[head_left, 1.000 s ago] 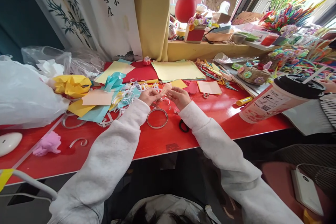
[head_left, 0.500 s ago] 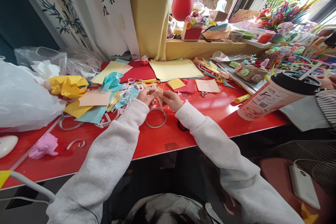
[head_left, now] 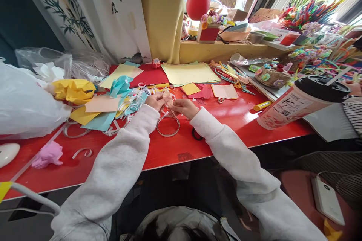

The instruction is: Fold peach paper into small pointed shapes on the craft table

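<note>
Both my hands are together over the red table [head_left: 192,141], pinching a small piece of folded pinkish-orange paper [head_left: 168,99]. My left hand [head_left: 155,101] is closed on its left side. The fingertips of my right hand [head_left: 185,107] grip its lower right part. How the paper is folded is too small to tell. Just below my hands a roll of thin tape or ring [head_left: 168,134] lies on the table. A black ring [head_left: 197,134] sits partly hidden beside my right sleeve. Square sheets of yellow paper [head_left: 190,89] and pale pink paper [head_left: 224,91] lie beyond my right hand.
Shredded paper strips [head_left: 135,103] and coloured sheets [head_left: 98,120] are heaped left of my hands. A large drink cup [head_left: 299,101] stands at the right. A pink crumpled paper [head_left: 48,154] lies near left. At far right a person's striped sleeve [head_left: 353,118] shows.
My fingers have shifted on the folded paper: my left hand has moved slightly left, and more of the paper shows between my hands. The view has tilted a little.
</note>
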### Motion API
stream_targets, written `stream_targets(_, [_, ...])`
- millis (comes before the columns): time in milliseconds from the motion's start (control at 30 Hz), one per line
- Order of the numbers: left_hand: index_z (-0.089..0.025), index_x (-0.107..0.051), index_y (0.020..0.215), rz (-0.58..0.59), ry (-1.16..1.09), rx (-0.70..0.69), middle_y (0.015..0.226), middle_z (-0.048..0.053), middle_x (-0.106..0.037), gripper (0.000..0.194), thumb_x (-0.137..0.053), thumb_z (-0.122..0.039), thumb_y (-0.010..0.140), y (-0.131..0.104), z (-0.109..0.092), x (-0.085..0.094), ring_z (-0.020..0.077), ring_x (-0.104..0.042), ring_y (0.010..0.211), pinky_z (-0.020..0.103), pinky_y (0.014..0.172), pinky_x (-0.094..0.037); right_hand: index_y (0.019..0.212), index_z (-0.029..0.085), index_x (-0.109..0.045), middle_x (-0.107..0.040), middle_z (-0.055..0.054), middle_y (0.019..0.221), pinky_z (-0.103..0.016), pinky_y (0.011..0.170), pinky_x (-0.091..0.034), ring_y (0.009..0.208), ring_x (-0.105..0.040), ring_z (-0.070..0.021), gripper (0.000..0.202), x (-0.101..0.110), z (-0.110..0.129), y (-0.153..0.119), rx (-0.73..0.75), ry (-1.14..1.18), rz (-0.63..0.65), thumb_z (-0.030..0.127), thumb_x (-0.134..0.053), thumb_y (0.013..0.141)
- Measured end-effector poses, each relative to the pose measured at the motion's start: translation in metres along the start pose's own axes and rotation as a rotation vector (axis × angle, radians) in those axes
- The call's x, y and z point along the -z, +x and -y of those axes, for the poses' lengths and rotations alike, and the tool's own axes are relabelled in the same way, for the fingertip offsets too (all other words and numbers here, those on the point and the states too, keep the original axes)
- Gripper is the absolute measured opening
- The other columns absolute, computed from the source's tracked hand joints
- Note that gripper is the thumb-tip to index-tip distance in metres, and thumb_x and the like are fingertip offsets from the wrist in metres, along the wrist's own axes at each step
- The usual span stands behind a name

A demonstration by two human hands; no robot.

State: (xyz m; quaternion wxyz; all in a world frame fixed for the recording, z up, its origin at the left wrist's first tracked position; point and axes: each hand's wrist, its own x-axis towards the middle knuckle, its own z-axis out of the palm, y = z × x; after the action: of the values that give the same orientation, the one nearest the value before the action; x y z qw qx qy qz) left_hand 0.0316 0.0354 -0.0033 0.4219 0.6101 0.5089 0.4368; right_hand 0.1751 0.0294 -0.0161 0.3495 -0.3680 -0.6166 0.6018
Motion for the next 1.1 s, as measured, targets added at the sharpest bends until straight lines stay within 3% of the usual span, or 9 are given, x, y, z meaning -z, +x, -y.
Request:
stream_targets(167, [-0.016,-0.055,0.089,0.168,0.001,0.057,0.057,0.000,-0.058,0.033,-0.054,-0.041,0.068,0.002,0.003,0.010,0.0053,-0.039,0.032,0.019,0.032,-0.027,0.061,0.015,-0.049,-0.059,0.000,0.057,-0.025,0.051,-0.047,0.049,-0.058,-0.0117,0.025,0.015,0.009,0.000,0.071,0.022,-0.247,0.035,-0.064,0.062])
stream_targets(300, [-0.018,-0.064,0.076,0.353,0.215,-0.026,0.057,-0.002,-0.056,0.018,-0.061,-0.023,0.059,0.001,0.008,0.018,0.0055,-0.042,0.044,0.018,0.045,-0.030,0.065,0.016,-0.051,-0.059,0.001,0.060,-0.025,0.058,-0.049,0.054,-0.058,-0.0099,0.024,0.032,0.019,-0.004,0.178,0.101,-0.374,0.037,-0.062,0.064])
stream_targets(400, [-0.022,-0.066,0.073,0.409,0.485,-0.106,0.053,-0.004,-0.048,0.022,-0.066,-0.018,0.051,-0.001,0.008,0.014,0.0080,-0.043,0.052,0.019,0.053,-0.031,0.066,0.016,-0.051,-0.059,0.000,0.062,-0.025,0.061,-0.049,0.057,-0.058,-0.0099,0.025,0.037,0.021,-0.005,0.212,0.138,-0.414,0.039,-0.061,0.065])
stream_targets(500, [-0.022,-0.067,0.070,0.477,0.671,-0.107,0.054,-0.004,-0.045,0.020,-0.065,-0.017,0.051,-0.002,0.006,0.005,0.0101,-0.043,0.055,0.021,0.055,-0.032,0.066,0.015,-0.051,-0.059,0.000,0.062,-0.025,0.060,-0.049,0.055,-0.057,-0.0095,0.027,0.035,0.022,-0.005,0.173,0.147,-0.371,0.039,-0.063,0.063])
stream_targets(633, [-0.019,-0.063,0.060,0.417,0.737,-0.210,0.062,-0.001,-0.050,0.008,-0.065,-0.018,0.052,-0.002,0.008,0.002,0.0144,-0.047,0.067,0.024,0.064,-0.035,0.067,0.014,-0.054,-0.060,0.000,0.063,-0.025,0.060,-0.048,0.056,-0.057,-0.0096,0.031,0.029,0.026,-0.008,0.134,0.168,-0.133,0.039,-0.068,0.055])
stream_targets(733, [-0.017,-0.058,0.063,0.361,0.575,-0.235,0.067,0.000,-0.055,0.010,-0.064,-0.022,0.056,0.001,0.008,0.007,0.0150,-0.051,0.071,0.026,0.067,-0.038,0.072,0.013,-0.058,-0.061,-0.002,0.072,-0.025,0.064,-0.047,0.066,-0.058,-0.0108,0.030,0.027,0.028,-0.011,0.135,0.175,-0.022,0.037,-0.068,0.057])
stream_targets(933, [-0.016,-0.047,0.072,0.077,0.073,0.010,0.057,-0.003,-0.054,0.022,-0.064,-0.020,0.060,0.002,-0.005,0.017,0.0112,-0.052,0.040,0.024,0.042,-0.040,0.081,0.014,-0.061,-0.061,-0.002,0.079,-0.025,0.073,-0.045,0.076,-0.055,-0.0099,0.024,0.025,0.018,-0.010,0.067,0.203,0.083,0.029,-0.066,0.063])
stream_targets(1000, [-0.015,-0.046,0.075,0.064,-0.085,0.093,0.058,-0.002,-0.055,0.024,-0.065,-0.020,0.060,0.000,-0.010,0.018,0.0127,-0.055,0.043,0.025,0.043,-0.044,0.077,0.012,-0.061,-0.061,-0.002,0.074,-0.024,0.068,-0.046,0.072,-0.056,-0.0105,0.022,0.025,0.014,-0.008,-0.015,0.213,0.071,0.027,-0.067,0.062])
stream_targets(1100, [-0.014,-0.049,0.081,0.161,-0.270,0.135,0.074,0.005,-0.061,0.017,-0.055,-0.026,0.070,-0.002,-0.015,0.021,0.0157,-0.062,0.061,0.031,0.059,-0.051,0.073,0.010,-0.060,-0.059,-0.002,0.064,-0.019,0.058,-0.044,0.060,-0.055,-0.0080,0.015,0.026,0.012,-0.005,-0.034,0.275,-0.018,0.022,-0.064,0.065])
